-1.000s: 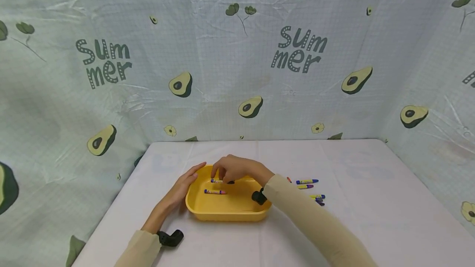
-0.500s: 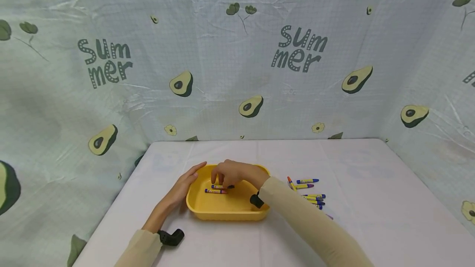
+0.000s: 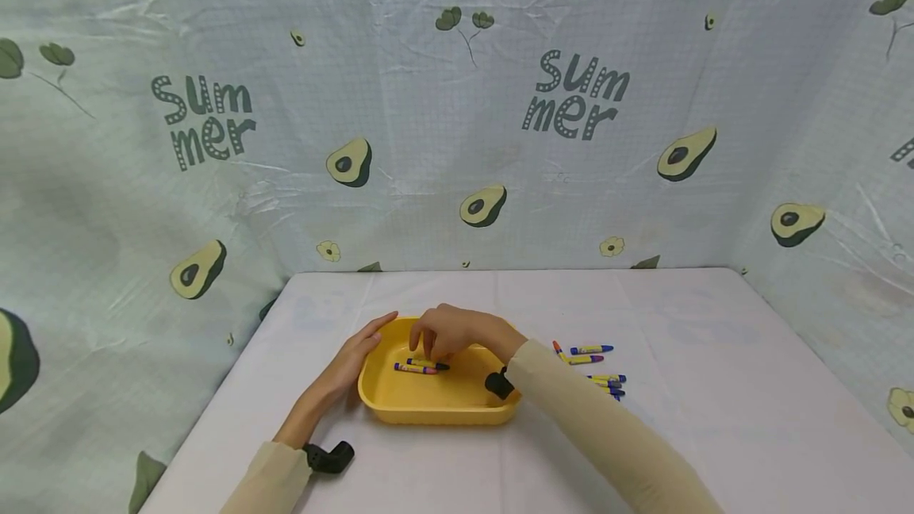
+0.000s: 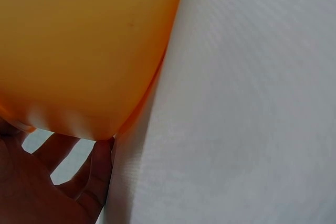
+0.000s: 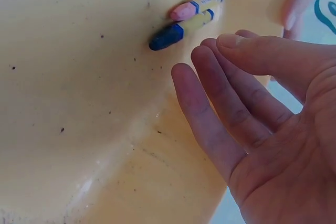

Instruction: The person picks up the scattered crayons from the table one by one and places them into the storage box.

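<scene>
A yellow plastic tray point(image 3: 443, 417) stands on the table, with two crayons lying side by side in it. One is a pink crayon point(image 5: 197, 6), the other a dark blue-black crayon point(image 5: 181, 30). My right hand point(image 3: 446, 331) is over the tray, just behind the crayons. In the right wrist view its fingers are loosely bent, apart from both crayons, and hold nothing. At the tray's left end my left hand point(image 3: 355, 355) holds the rim, thumb over the edge and fingers along the outer wall. Those fingers point(image 4: 100, 161) touch the tray's side in the left wrist view.
Several more crayons point(image 3: 587, 358) lie loose on the white-covered table point(image 3: 685, 419) right of the tray, some partly hidden by my right sleeve point(image 3: 600, 419). A printed cloth point(image 3: 428, 101) hangs behind the table.
The dark crayon has shifted toward me, beside the pink one, and my right hand has let go of it and drawn back slightly. My left hand stays at the tray.
</scene>
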### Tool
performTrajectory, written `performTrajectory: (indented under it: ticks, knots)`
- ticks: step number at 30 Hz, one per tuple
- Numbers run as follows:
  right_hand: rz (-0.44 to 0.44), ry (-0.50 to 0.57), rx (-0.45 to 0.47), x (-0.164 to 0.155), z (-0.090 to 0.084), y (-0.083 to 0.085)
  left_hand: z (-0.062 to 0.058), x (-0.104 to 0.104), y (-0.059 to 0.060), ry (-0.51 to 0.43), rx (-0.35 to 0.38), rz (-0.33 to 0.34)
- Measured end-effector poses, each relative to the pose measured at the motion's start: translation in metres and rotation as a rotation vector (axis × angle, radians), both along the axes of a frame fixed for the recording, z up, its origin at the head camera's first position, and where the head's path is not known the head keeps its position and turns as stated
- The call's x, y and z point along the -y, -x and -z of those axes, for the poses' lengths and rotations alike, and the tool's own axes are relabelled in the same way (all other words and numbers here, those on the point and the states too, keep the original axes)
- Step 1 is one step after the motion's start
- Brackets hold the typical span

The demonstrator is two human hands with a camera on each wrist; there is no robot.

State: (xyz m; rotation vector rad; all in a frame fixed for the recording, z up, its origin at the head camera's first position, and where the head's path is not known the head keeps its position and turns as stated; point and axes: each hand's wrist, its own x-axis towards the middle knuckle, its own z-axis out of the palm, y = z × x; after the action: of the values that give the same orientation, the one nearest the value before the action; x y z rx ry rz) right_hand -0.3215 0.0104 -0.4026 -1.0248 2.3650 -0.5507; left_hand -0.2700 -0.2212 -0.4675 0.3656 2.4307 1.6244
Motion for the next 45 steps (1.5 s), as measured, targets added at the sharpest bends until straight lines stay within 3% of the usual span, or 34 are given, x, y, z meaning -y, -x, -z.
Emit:
performTrajectory:
  ticks: [12, 24, 37, 45]
  knots:
    - [0.020, 0.054, -0.019, -0.014, -0.012, -0.004, 0.000, 0.000, 0.000, 0.002, -0.002, -0.004]
    - [0.003, 0.079, -0.136, -0.045, -0.032, -0.010, 0.000, 0.001, -0.002, -0.007, -0.008, -0.007]
    - [0.039, 0.137, -0.180, -0.108, -0.052, -0.014, -0.001, 0.000, -0.002, -0.014, -0.019, 0.000]
    - [0.078, 0.158, -0.192, -0.154, -0.044, -0.016, 0.000, 0.000, -0.003, -0.018, -0.020, -0.001]
